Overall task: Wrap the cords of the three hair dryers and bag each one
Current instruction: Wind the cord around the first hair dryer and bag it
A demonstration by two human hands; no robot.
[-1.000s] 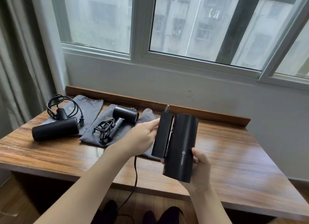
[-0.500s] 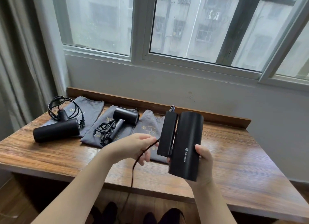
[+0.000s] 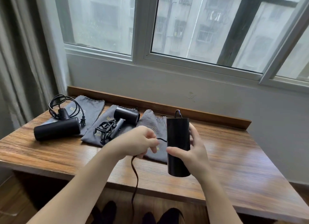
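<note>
The right hand [image 3: 192, 150] grips the third hair dryer [image 3: 178, 146] upright over the desk [image 3: 234, 165], its long axis standing vertical, thumb in front and fingers curled round the back. Its cord [image 3: 135, 178] leaves the barrel to the left, and the left hand [image 3: 138, 142], just beside the dryer and level with its middle, pinches it in curled fingers; the slack hangs down past the desk's front edge. My guess is that the next wrap turns on that sideways run, cord crossing the upright body. Left of the hands, two more dryers, one [image 3: 57, 129] and another [image 3: 124, 119], lie on grey pouches [image 3: 93, 106] with loose cords. The wooden desk stands under a window [image 3: 184, 31], a curtain [image 3: 21, 56] to the left.
</note>
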